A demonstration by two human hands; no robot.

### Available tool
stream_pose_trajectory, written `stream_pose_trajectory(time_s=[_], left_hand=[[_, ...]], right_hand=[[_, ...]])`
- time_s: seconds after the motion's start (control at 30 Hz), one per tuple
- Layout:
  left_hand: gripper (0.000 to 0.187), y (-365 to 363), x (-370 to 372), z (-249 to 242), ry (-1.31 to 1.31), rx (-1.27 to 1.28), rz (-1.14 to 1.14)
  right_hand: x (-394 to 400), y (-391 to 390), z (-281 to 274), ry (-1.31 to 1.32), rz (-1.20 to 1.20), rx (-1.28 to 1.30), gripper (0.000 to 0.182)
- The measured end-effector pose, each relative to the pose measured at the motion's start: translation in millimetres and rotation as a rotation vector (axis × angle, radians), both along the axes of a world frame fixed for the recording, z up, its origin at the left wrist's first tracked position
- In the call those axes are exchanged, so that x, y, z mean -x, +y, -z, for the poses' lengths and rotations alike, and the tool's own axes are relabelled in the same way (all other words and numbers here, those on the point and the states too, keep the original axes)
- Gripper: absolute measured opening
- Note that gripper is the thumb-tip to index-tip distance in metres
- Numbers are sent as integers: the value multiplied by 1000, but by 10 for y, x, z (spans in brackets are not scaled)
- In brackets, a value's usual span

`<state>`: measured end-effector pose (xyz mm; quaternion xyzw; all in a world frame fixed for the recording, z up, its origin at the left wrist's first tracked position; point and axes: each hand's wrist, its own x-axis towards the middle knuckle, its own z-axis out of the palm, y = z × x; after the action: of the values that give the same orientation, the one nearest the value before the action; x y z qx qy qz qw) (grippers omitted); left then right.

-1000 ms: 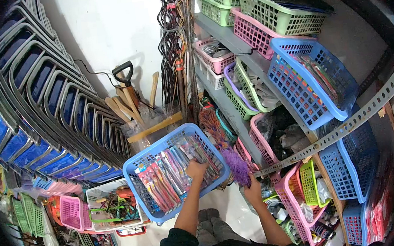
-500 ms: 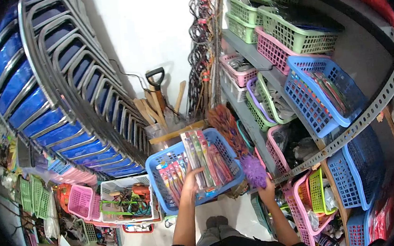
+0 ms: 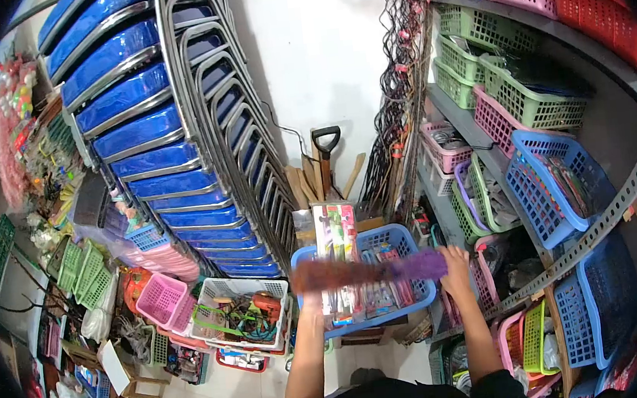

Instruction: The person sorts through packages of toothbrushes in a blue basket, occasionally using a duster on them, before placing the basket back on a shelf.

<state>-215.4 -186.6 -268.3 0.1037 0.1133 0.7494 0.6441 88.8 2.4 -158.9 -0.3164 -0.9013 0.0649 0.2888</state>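
Observation:
A feather duster (image 3: pixel 356 272), brown-orange at one end and purple at the other, stretches level across the blue basket (image 3: pixel 427 293) and is smeared by motion. My right hand (image 3: pixel 455 265) is closed around its purple end, at the basket's right rim. On the left, my left hand (image 3: pixel 312 304) is at the basket's near side, mostly covered by the brown feathers. Beside it a clear pack of toothbrushes (image 3: pixel 335 232) stands upright above the basket, its middle crossed by the duster. Its lower edge rests among more toothbrush packs (image 3: pixel 392 288).
Stacked blue-seated chairs (image 3: pixel 158 161) rise at the left. A metal shelf (image 3: pixel 473 134) with several plastic baskets runs along the right. Behind the basket are wooden handles and a black-gripped shovel handle (image 3: pixel 325 141). A white crate (image 3: pixel 208 328) of tools stands to the left.
The feather duster has swung from the basket's right side to lie across it in front of the toothbrush pack. My view has shifted, so the surroundings appear farther right.

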Motion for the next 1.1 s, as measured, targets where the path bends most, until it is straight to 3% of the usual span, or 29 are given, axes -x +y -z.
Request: stream_pose_trajectory(time_s=[0.03,0.07,0.23,0.3,0.37,0.43,0.5,0.57,0.63,0.67,0.7,0.77,0.83,0.9,0.93,0.97,1.03,1.1], left_hand=[[46,-85,-308,-522,180,261,-331],[45,-135,-394,-813,120,247,-268],[45,-152,-317,-777,22,161,-295],[44,-300,-290,-833,-123,-435,199],[45,-213,-130,-631,-19,181,-88],[49,-187,-319,-762,88,167,-318],[53,-186,-439,-1003,75,130,-239],[52,-186,-463,-1042,66,104,-222],[51,-104,-248,-541,32,58,-231],[54,4,-97,-125,-149,-450,-150],[58,-213,-367,-926,-17,-22,-126],[63,-298,-602,-1465,89,-123,-92],[64,-226,-567,-1205,-7,-70,-171],[58,-195,-515,-1062,165,134,-322],[58,-236,-621,-1262,210,83,-262],[58,-221,-590,-1149,211,83,-261],[62,-139,-370,-586,85,-86,-246],[65,-86,-216,-228,-43,-255,-230]], right_hand=[[73,3,-20,17,62,24,28],[159,53,94,39,133,-58,27],[195,-1,47,41,26,-22,24],[121,-16,21,26,-82,-22,24],[154,-48,-23,29,-11,-14,26],[169,0,41,33,64,0,28],[235,106,155,48,222,-221,29],[243,114,107,61,173,-159,29],[181,63,-18,74,124,-99,29],[123,38,-48,63,21,-75,28],[87,26,-63,51,-85,-52,28],[58,12,-60,50,-72,-40,27],[83,17,-29,51,-56,-24,26],[173,78,71,176,180,-135,24],[180,112,107,177,181,-135,24],[174,149,137,164,186,-139,24],[144,181,122,156,189,-147,25],[58,124,65,122,-2,-90,31]])
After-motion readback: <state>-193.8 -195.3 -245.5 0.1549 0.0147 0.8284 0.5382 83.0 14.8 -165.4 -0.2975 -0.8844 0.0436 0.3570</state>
